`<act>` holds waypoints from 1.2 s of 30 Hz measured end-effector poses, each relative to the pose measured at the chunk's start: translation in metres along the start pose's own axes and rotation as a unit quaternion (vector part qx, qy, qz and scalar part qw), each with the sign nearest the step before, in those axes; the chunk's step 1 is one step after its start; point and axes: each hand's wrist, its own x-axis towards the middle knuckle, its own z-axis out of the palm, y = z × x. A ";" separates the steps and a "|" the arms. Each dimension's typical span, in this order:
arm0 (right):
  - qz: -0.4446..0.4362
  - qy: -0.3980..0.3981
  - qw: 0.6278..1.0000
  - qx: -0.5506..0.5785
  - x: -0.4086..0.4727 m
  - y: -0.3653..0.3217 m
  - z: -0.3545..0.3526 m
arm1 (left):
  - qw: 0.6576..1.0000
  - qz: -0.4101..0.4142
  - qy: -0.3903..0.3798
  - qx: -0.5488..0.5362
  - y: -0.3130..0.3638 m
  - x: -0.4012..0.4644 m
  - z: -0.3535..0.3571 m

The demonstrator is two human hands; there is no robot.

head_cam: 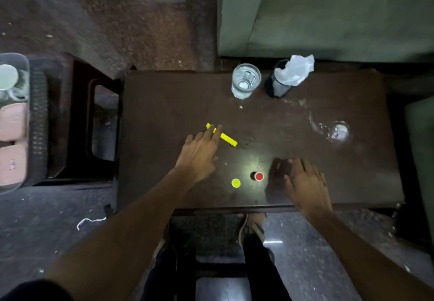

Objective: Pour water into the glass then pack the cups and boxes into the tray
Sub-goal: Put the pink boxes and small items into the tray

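A clear glass [246,80] with water stands at the far side of the dark table [164,103]. Beside it stands a dark cup [279,82] stuffed with crumpled white plastic. A second clear glass [338,131] lies on its side at the right. A yellow stick-shaped box [226,138] lies mid-table; the fingertips of my left hand [200,153] rest on its left end, fingers spread. My right hand [305,183] lies flat and open on the table near the front edge. The tray [35,122] stands at the far left and holds pink boxes [11,122] and a cup [8,76].
A small yellow cap [235,183] and a red-topped small bottle [257,176] sit between my hands. The tray rests on a dark stool [75,124] left of the table. A green seat [328,12] lies beyond the table. My feet show below the front edge.
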 end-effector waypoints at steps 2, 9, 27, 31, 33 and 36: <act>-0.007 -0.009 1.000 0.021 -0.006 0.006 0.005 | 1.000 0.006 -0.002 0.030 0.006 0.008 0.004; -0.048 -0.024 0.990 0.132 -0.018 -0.004 0.024 | 0.992 0.028 -0.002 0.120 0.021 0.037 -0.001; -0.071 -0.020 0.983 0.166 0.009 -0.056 0.048 | 0.998 0.006 0.006 0.070 0.015 0.050 0.010; -0.074 -0.020 0.983 0.170 0.013 -0.059 0.049 | 0.998 0.008 0.020 0.060 0.009 0.046 0.015; -0.076 -0.024 0.983 0.163 0.014 -0.059 0.049 | 0.998 0.007 0.032 0.050 0.006 0.043 0.017; -0.080 -0.021 0.984 0.160 0.013 -0.059 0.049 | 0.998 -0.004 0.062 0.010 0.005 0.037 0.020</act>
